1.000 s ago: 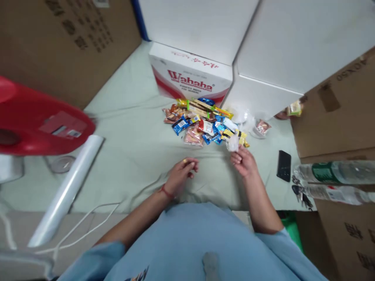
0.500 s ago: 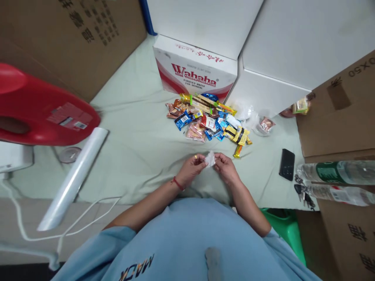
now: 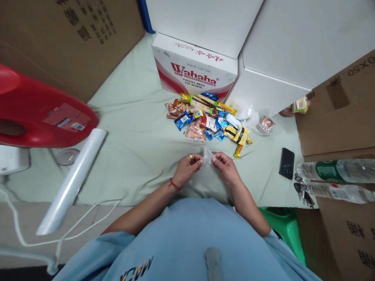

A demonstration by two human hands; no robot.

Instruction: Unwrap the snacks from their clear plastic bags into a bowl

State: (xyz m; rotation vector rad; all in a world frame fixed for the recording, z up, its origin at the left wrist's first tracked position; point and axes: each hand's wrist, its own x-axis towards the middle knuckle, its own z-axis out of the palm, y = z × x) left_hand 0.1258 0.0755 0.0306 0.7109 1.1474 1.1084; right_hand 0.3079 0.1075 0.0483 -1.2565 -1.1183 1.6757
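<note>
Just in front of the wrapped snack pile (image 3: 208,121), left hand (image 3: 186,170) and right hand (image 3: 226,168) pinch a crumpled clear plastic bag (image 3: 208,157) between them, fingertips nearly meeting!

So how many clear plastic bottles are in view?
2: a green-labelled bottle at far right and a slimmer bottle just below it in frame, by the keys. Others may be hidden.

Plastic film (image 3: 208,157), apparently translucent white.
</note>
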